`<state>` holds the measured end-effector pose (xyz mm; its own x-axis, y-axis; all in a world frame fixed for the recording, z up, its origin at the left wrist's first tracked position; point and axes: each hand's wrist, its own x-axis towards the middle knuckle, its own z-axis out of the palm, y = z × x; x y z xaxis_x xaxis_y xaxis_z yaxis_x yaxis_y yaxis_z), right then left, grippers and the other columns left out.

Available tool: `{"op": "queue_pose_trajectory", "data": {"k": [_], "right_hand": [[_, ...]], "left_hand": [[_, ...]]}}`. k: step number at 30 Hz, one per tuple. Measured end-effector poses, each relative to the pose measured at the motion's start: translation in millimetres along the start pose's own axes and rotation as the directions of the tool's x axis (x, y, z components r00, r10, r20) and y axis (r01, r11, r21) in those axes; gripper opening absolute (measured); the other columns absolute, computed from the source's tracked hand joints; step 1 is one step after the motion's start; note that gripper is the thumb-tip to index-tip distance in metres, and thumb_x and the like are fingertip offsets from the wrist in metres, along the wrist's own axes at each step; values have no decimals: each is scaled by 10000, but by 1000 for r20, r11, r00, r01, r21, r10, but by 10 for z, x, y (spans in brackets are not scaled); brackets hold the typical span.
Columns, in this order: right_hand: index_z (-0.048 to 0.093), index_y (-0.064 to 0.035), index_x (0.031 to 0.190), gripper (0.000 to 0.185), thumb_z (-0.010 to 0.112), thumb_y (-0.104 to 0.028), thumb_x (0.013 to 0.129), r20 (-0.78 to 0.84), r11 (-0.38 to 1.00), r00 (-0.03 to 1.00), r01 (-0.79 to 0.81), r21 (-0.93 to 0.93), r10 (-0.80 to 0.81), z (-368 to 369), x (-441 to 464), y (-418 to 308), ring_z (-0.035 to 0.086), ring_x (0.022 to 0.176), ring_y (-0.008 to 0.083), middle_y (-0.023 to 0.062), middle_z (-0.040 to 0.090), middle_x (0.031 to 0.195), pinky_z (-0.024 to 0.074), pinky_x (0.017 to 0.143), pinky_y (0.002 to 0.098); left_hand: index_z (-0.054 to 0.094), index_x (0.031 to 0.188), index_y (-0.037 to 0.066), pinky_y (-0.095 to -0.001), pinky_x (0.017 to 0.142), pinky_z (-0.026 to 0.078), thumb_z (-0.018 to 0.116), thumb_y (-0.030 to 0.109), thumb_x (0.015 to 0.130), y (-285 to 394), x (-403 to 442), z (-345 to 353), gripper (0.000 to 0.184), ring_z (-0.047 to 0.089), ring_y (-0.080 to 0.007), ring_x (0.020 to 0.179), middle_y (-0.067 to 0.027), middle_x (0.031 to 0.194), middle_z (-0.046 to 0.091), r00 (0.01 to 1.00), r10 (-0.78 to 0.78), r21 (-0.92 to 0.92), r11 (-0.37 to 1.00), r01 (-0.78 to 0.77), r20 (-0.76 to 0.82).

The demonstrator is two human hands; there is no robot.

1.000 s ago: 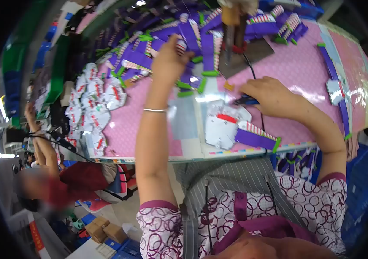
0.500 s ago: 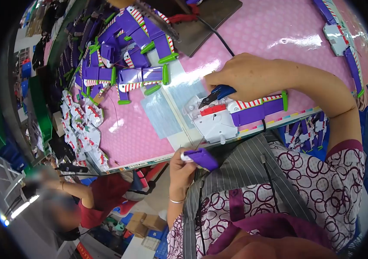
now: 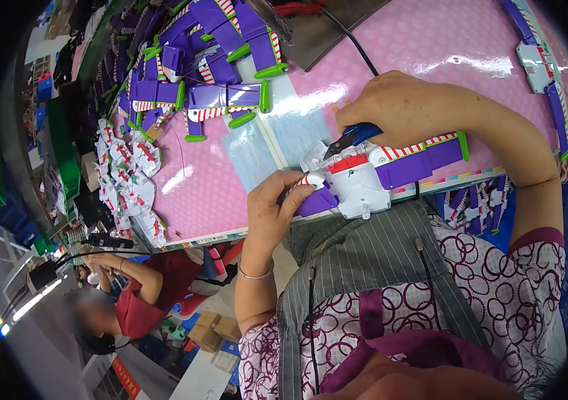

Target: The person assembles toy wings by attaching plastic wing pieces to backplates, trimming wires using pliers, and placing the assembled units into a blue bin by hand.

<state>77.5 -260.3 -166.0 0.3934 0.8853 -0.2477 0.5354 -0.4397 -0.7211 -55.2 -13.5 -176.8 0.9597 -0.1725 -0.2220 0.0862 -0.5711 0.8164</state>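
Observation:
My left hand (image 3: 274, 207) grips a purple toy wing (image 3: 319, 202) with a white, red-striped end, holding it against the left side of a white plastic toy body (image 3: 364, 190). The body lies at the table's near edge, its red part upward. On its right side sits another purple wing (image 3: 407, 171) with a striped border and green tip. My right hand (image 3: 397, 110) is closed around blue-handled pliers (image 3: 351, 139). The dark jaws point down-left, near the clear part beside the red piece; whether they touch it I cannot tell.
Piled purple wings (image 3: 224, 97) with green tips lie at the back left, with a heap of white bodies (image 3: 127, 173) below them. A winged assembly (image 3: 534, 67) lies far right. Similar parts fill a blue bin (image 3: 477, 207) under the edge. A co-worker (image 3: 147, 293) sits at left.
My left hand has moved up from below the table edge, bringing the purple wing against the white body. The pliers stay in my right hand, close to the body.

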Motion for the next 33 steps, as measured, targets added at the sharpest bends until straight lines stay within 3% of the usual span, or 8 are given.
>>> {"op": "queue_pose_trajectory", "data": {"k": [19,22,24,27,29,30,31,33], "right_hand": [[617,-80,975,237,596,-145,748,-11,999,1000,16,-45,-16,13,21,-9,608,784,316,147,629,787,448,737,436],[609,-62,989,240,590,-172,777,-165,996,982,91,11,-87,75,8,59,602,793,329,167,629,831,453,750,434],[604,-52,992,243,588,-187,790,-214,991,977,50,125,-22,82,-11,76,601,799,336,177,628,844,457,748,429],[583,-36,1010,258,587,-197,808,-302,968,950,-3,250,81,-21,-83,-36,602,800,353,195,623,862,471,716,411],[571,-44,1025,262,589,-191,809,-349,944,928,-12,331,134,11,-67,-27,609,781,354,190,626,847,476,697,406],[562,-61,1035,263,594,-182,804,-377,949,919,9,315,116,42,-53,-21,612,760,356,183,628,829,480,687,405],[562,-61,1035,263,594,-182,804,-383,954,917,8,300,113,89,-37,5,612,760,356,183,628,829,480,687,405],[565,-78,1031,250,594,-180,805,-359,972,932,27,232,59,131,-5,59,613,760,354,178,631,828,480,687,410]], "left_hand": [[627,884,18,-312,587,459,699,190,763,149,64,21,222,575,-250,640,-99,714,596,993,-112,121,987,106,40],[619,834,19,-322,580,430,718,166,738,166,41,44,201,541,-248,638,-84,688,566,979,87,224,974,-44,-185],[600,772,26,-321,566,389,702,90,732,78,-66,-28,127,513,-233,638,-71,675,544,763,569,575,749,-328,-306],[577,736,28,-316,545,378,622,-3,731,-11,-316,-50,54,506,-223,589,-60,655,551,851,381,323,907,-268,-363],[569,731,18,-320,514,385,618,16,747,159,-413,-42,52,520,-222,573,-58,640,557,937,127,-85,983,-163,-325],[567,740,14,-322,499,385,591,30,773,330,-464,-44,44,532,-216,579,-65,646,562,910,233,-181,934,-308,-343],[565,750,11,-325,485,386,563,44,799,530,-482,-64,60,544,-211,585,-72,652,567,870,331,-275,855,-440,-365],[568,771,26,-318,487,384,510,66,842,845,-418,-212,99,558,-211,606,-85,698,584,695,674,-848,195,-493,-250]]}}
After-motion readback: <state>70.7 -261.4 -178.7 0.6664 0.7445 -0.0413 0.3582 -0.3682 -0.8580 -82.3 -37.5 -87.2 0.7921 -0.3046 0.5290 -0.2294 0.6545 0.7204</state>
